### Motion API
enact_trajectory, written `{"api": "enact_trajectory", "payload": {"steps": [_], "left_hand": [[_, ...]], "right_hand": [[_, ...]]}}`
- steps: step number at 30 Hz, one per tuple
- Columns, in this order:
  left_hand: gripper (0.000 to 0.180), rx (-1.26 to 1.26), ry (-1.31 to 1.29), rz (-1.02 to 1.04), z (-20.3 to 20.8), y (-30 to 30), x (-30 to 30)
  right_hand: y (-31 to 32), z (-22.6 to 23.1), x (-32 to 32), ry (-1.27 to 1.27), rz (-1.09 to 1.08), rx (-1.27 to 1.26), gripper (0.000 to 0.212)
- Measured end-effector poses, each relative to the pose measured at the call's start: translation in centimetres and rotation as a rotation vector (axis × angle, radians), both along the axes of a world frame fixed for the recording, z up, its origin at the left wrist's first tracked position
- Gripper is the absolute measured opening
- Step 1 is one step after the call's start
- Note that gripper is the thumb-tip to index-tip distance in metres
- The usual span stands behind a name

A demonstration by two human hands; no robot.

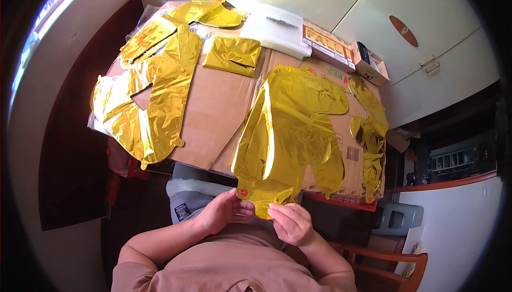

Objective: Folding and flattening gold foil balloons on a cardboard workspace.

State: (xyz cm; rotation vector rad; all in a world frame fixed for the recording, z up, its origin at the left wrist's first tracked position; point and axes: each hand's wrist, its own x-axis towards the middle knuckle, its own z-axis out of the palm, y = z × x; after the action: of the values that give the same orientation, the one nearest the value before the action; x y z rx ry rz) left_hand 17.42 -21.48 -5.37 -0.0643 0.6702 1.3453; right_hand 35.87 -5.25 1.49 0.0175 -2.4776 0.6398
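Note:
A flat, uninflated gold foil balloon (288, 126), shaped like a letter, lies on the cardboard in front of me, its lower end hanging over the near edge. My right hand (292, 222) pinches that lower end between thumb and fingers. Beside the balloon's lower left corner, which carries a red dot (244, 192), my left hand (226, 210) is open, thumb apart from the fingers. Its fingertips reach the foil's edge; whether they press on it I cannot tell.
More flat gold balloons (169, 100) lie at the left, another (373, 126) at the right. A folded gold foil piece (232, 55) rests on the cardboard (213, 105). Behind stand a white box (277, 30) and small cartons (328, 46). A wooden chair (384, 262) is at lower right.

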Motion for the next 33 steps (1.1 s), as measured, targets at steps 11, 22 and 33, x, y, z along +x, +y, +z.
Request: {"api": "enact_trajectory", "payload": {"steps": [11, 22, 33], "left_hand": [[0.050, -0.172, 0.474, -0.011, 2.0, 1.2, 0.4], [0.032, -0.072, 0.329, 0.029, 2.3, 3.7, 1.5], [0.029, -0.096, 0.414, 0.061, 1.2, 4.1, 1.7]], "right_hand": [[0.4, 0.1, 1.0, 0.048, -0.121, 0.109, 0.029], [0.2, 0.0, -0.3, -0.044, -0.017, 0.093, 0.032], [0.4, -0.3, -0.8, -0.042, -0.013, 0.067, 0.033]]}}
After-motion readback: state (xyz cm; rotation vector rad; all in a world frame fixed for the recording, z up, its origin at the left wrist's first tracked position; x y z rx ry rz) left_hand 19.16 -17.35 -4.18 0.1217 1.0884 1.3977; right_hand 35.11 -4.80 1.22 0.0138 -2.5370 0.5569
